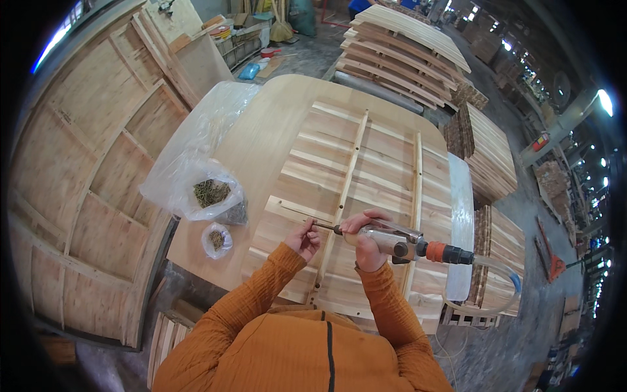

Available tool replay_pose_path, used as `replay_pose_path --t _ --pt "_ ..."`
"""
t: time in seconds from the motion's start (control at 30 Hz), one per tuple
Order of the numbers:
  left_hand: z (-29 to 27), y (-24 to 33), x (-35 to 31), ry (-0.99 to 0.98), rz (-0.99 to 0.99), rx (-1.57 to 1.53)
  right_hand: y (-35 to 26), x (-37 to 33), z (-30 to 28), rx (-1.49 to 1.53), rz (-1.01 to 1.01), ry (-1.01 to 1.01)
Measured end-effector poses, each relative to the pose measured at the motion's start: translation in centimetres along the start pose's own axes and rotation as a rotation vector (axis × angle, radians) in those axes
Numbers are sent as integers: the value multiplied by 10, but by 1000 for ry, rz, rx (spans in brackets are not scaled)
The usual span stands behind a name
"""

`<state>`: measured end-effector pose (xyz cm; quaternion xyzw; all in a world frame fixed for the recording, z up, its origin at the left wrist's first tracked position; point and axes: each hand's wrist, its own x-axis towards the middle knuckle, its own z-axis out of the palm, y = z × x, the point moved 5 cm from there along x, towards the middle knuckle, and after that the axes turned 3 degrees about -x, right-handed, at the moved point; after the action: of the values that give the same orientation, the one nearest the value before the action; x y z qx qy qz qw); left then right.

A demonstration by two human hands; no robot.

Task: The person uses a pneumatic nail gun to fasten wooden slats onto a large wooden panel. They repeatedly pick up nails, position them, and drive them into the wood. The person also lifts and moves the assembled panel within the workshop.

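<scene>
Pale wooden tabletop [274, 117]: work apparently partway

A rectangular striped-plank panel [385, 166] lies toward its right edge. Two long pale wooden battens [349, 175] already lie across; their dark spots could be screws or holes, leaving the remainder unclear. A silver, cylindrical power driver [386, 242] is clamped in the right hand [370, 253]; the left hand [304, 240] is at its thin metal bit [324, 226], grip unclear.

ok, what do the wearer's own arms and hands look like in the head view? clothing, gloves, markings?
Left hand and right hand: bare, no gloves. Both arms are in long burnt-orange sleeves of crinkled, ribbed-looking fabric, reaching about the wrists. No printed markings visible on them. The matching top has a dark strip down its front.
</scene>
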<state>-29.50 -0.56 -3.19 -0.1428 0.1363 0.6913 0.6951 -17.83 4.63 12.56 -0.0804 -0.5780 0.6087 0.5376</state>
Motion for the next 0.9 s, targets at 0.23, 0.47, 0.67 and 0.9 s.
replay_pose_path --t 0.23,0.47,0.67,0.9 --pt "3 -13 -21 51 14 -13 -3 -13 6 52 -32 21" --pt "-41 58 -61 83 156 723 -13 -19 -1 -13 -92 31" --pt "-104 208 -146 915 941 1890 -30 -3 -12 13 -120 85" --pt "-119 218 -135 1012 753 2155 -20 -1 -23 49 -67 102"
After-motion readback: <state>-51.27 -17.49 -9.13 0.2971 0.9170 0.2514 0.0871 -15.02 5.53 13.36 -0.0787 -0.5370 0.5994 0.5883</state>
